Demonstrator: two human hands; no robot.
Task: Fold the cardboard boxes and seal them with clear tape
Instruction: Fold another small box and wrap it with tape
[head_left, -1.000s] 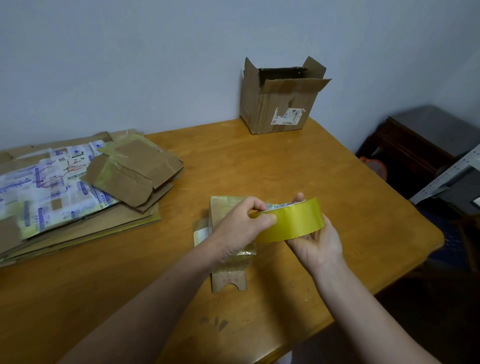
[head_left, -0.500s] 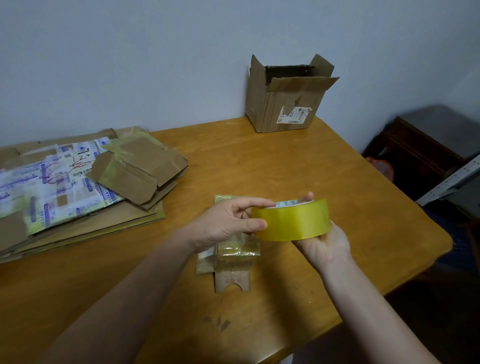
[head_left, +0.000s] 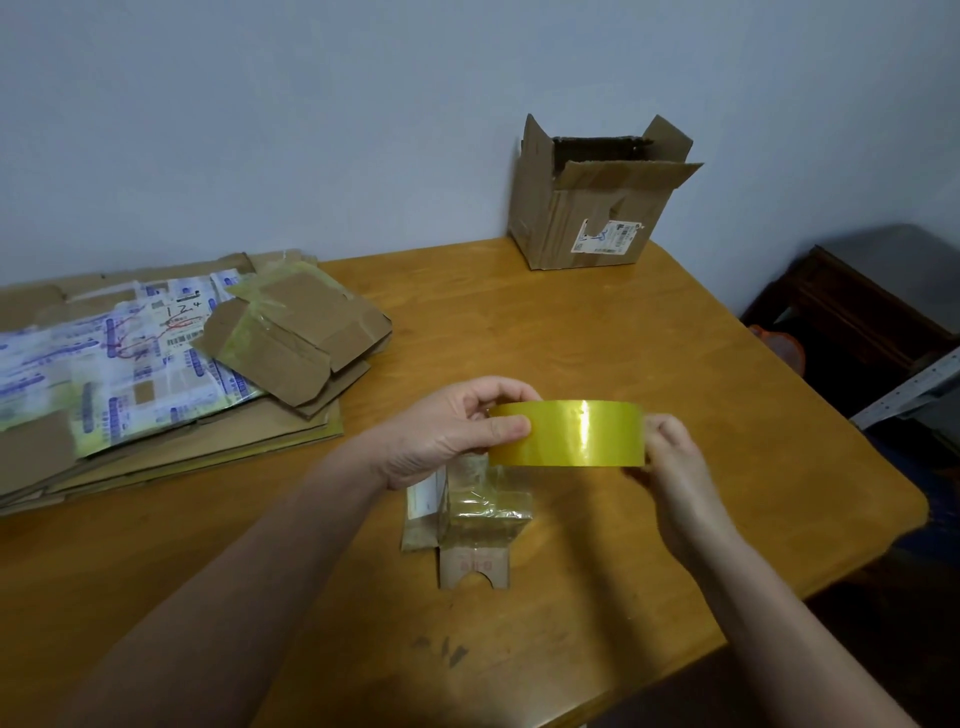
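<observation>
pinching the tape roll (head_left: 566, 435) between left hand (head_left: 441, 434) and right hand (head_left: 678, 470), fingers (head_left: 491, 391) curled round its ends

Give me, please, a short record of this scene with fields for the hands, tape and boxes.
tape: yellowish roll, held above the table
left hand: grips the roll's left side
right hand: grips the roll's right side
small box: taped, on the table below the roll
open box: upright at the table's far edge, flaps open
flat cardboard: stacked at table's left
</observation>
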